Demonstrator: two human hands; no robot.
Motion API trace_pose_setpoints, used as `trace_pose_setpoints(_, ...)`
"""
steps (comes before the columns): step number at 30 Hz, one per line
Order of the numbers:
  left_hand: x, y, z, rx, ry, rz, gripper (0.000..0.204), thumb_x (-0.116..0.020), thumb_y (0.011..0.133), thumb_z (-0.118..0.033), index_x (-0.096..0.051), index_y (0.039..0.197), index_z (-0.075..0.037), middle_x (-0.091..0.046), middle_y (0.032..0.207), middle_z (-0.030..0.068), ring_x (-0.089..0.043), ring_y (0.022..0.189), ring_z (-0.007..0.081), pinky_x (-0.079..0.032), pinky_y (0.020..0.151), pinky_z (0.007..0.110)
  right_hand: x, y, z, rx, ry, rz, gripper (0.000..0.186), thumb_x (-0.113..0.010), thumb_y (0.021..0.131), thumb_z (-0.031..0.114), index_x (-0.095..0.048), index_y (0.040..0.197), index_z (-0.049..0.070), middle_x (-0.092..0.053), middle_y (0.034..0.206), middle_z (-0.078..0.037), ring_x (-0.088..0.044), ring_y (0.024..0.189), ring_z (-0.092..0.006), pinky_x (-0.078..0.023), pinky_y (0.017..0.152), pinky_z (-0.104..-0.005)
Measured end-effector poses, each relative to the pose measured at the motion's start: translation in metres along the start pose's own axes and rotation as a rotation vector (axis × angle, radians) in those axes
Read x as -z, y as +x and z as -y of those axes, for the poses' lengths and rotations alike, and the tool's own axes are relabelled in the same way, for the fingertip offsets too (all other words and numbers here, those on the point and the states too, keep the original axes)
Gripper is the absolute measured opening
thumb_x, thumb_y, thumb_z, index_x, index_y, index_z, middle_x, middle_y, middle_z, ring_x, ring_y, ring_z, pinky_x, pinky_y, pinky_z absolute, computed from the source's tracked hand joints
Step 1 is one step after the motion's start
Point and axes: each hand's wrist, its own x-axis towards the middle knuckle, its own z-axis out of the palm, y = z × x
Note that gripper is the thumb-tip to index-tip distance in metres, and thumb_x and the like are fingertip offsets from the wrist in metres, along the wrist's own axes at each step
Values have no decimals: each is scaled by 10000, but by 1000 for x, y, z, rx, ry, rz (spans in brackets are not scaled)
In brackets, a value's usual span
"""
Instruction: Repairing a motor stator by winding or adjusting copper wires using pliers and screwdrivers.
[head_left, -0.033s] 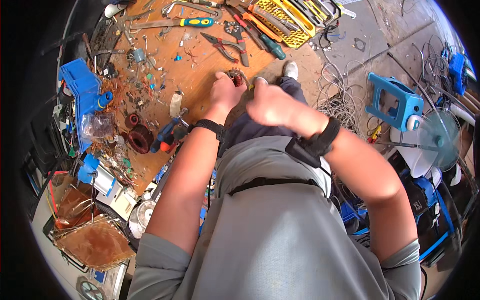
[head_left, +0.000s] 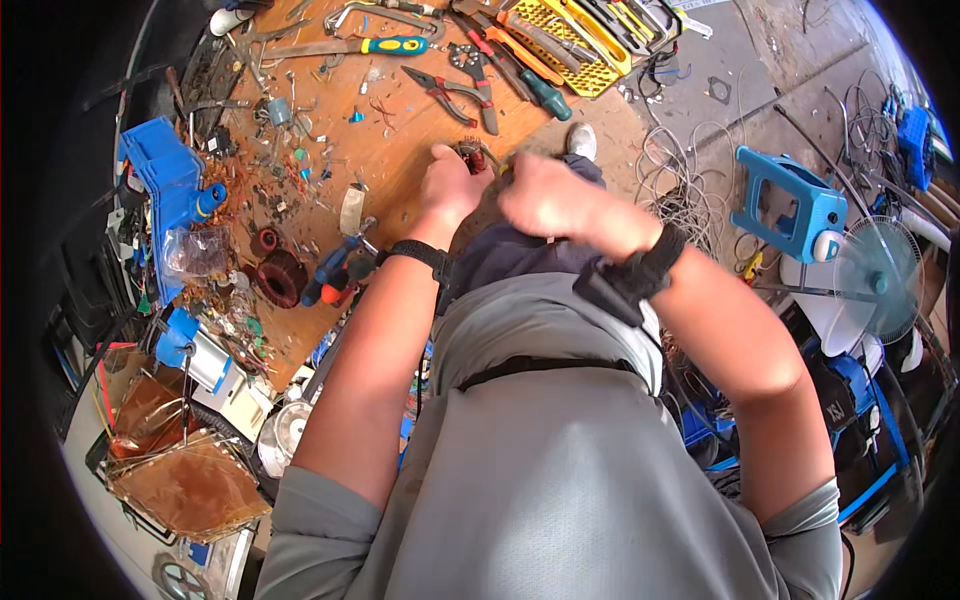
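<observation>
My left hand (head_left: 450, 185) is closed around a small dark part with reddish copper winding (head_left: 470, 153), held at the near edge of the wooden workbench (head_left: 400, 130). Just right of it, my right hand (head_left: 545, 195) is curled into a fist and blurred, its fingers touching the same part. What the right fingers hold is hidden. Both wrists wear black bands. My lap in dark trousers lies right under the hands.
Red-handled pliers (head_left: 445, 95), a teal screwdriver (head_left: 545, 95), a yellow tool tray (head_left: 575, 45) and a saw with a yellow-blue handle (head_left: 395, 45) lie on the bench. Blue bins (head_left: 165, 175) and dark coils (head_left: 283, 277) are at left. A blue stool (head_left: 790, 205), a fan (head_left: 880, 285) and loose wire are on the floor at right.
</observation>
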Motion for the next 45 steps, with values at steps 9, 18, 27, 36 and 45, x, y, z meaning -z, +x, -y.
trace_pose_setpoints(9, 0, -6, -8, 35, -43, -12, 660, -792, 760, -399, -412, 1054, 54, -673, 1008, 300, -675, 977, 410, -549, 851, 452, -4, 11, 2, -20, -174, 17, 436, -551, 841, 209, -571, 1079, -156, -648, 1062, -332, -637, 1044, -439, -532, 872, -463)
trace_pose_setpoints(18, 2, -4, -2, 15, -37, 19, 700, -759, 776, -475, -409, 1062, 60, -680, 999, 290, -679, 963, 417, -551, 834, 465, 10, 2, 27, -27, -249, 105, 417, -578, 810, 202, -645, 1061, -124, -660, 1060, -314, -657, 1025, -420, -541, 855, -431)
trace_pose_setpoints(27, 1, -4, -11, 37, -49, -18, 733, -784, 751, -443, -399, 1093, 78, -665, 1002, 326, -668, 976, 436, -544, 858, 461, 22, 13, 3, -3, -186, 68, 343, -568, 798, 141, -692, 1024, -85, -691, 1006, -277, -673, 999, -399, -533, 806, -457)
trace_pose_setpoints(36, -2, -6, -12, 47, -93, -52, 657, -777, 765, -393, -413, 1070, 60, -680, 972, 294, -681, 941, 422, -557, 831, 453, -17, 4, 22, -175, -328, 24, 483, -533, 884, 139, -461, 1295, -106, -671, 1102, -272, -663, 1058, -369, -548, 864, -439)
trace_pose_setpoints(45, -7, -2, -8, 43, -72, -74, 661, -805, 738, -380, -433, 1074, 51, -671, 1014, 301, -677, 970, 418, -557, 845, 462, 28, 6, -12, -169, -120, -171, 452, -576, 827, 182, -518, 1204, -62, -647, 1024, -337, -623, 1037, -462, -506, 884, -508)
